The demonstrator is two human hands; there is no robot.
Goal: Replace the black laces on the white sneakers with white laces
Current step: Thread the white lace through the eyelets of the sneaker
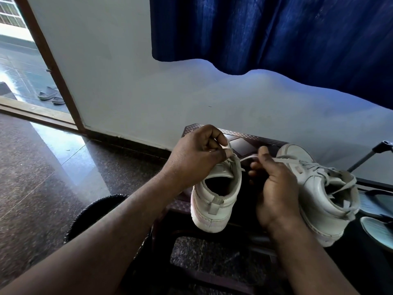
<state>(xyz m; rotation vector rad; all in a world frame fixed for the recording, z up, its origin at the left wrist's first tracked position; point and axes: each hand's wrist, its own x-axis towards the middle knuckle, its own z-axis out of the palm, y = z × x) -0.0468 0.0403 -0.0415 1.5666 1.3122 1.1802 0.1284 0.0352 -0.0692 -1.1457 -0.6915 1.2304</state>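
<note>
Smooth white leather-look uppers, dull sheen, on centre sneaker (pixel 214 201) and lower-right sneaker (pixel 319 188). Flat woven cloth lace (pixel 248 157). Glossy speckled stone floor (pixel 42 177), left. Matt blue cloth curtain (pixel 276 28), upper right.

White all round up front: left sneaker (pixel 214 201) with a grey heel tab, right sneaker (pixel 319 188) white too, and a white lace (pixel 248 157) between them. The curtain (pixel 276 28) is deep blue and the wall (pixel 127 81) pale grey-white. The counter (pixel 240 143) is dark brown with an embossed diamond pattern. Dark speckled floor (pixel 42 167), brown door frame (pixel 53 67), grey slippers (pixel 47 95).
</note>
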